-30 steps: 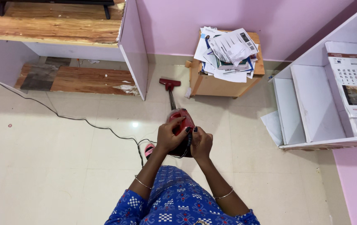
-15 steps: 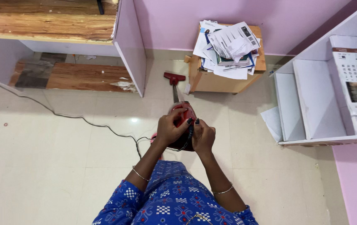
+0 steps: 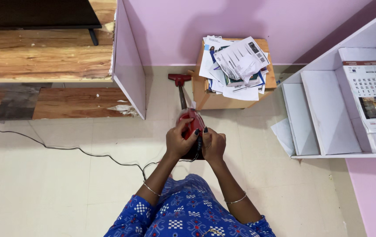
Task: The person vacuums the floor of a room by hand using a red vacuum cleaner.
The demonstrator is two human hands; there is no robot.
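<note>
Both hands wrapped around the red handheld vacuum (image 3: 191,124) body. Left hand (image 3: 178,141) grips its left side, fingers curled over the top; right hand (image 3: 214,145) clamps the right side, touching the left. Black cord (image 3: 78,151) trails away left of the hands. Nozzle (image 3: 179,79) rests on floor beyond them, beside the wooden box (image 3: 216,100) stacked with papers (image 3: 234,61).

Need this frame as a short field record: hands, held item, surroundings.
left hand: wrapped round the red vacuum body, thumb on top
right hand: gripping the body's right side
held item: red stick vacuum, nozzle on the floor near the wall
cord: black cable trailing left over the tiles
ahead: wooden box piled with loose papers
right: white shelf unit holding a calendar
left: wooden desk
</note>
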